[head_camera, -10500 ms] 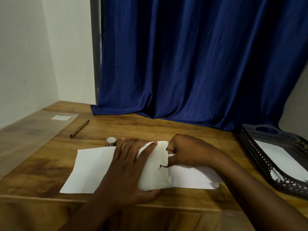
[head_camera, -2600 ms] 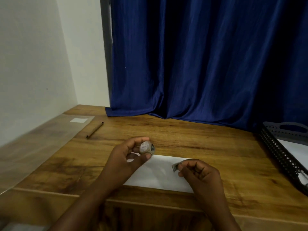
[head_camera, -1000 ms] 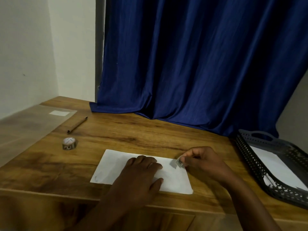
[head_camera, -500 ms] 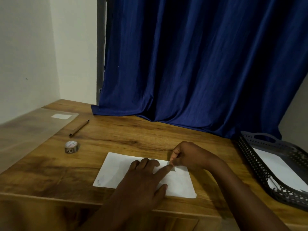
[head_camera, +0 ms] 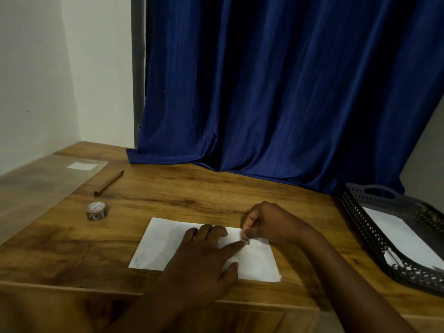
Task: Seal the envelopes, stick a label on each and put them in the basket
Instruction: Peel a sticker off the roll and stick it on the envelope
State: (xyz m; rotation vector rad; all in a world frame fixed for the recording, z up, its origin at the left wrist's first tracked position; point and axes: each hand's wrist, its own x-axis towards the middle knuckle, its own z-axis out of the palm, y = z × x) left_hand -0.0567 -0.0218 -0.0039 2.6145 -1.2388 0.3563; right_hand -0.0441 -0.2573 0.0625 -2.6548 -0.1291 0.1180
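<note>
A white envelope [head_camera: 163, 243] lies flat near the table's front edge. My left hand [head_camera: 204, 263] rests on it with fingers spread, the forefinger reaching to a small grey label [head_camera: 244, 238]. My right hand [head_camera: 269, 222] pinches that label at the envelope's upper right part. A small roll of patterned tape [head_camera: 96, 211] stands to the left of the envelope. The dark mesh basket [head_camera: 374, 241] sits at the right edge of the table with a white envelope [head_camera: 403, 239] inside.
A brown pen [head_camera: 108, 183] lies at the back left. A clear plastic sheet [head_camera: 40, 186] with a white sticker covers the left end of the table. A blue curtain [head_camera: 276, 92] hangs behind the table.
My right hand has brought the label down onto the envelope, and my left forefinger has stretched out to meet it. The tape roll stays where it was.
</note>
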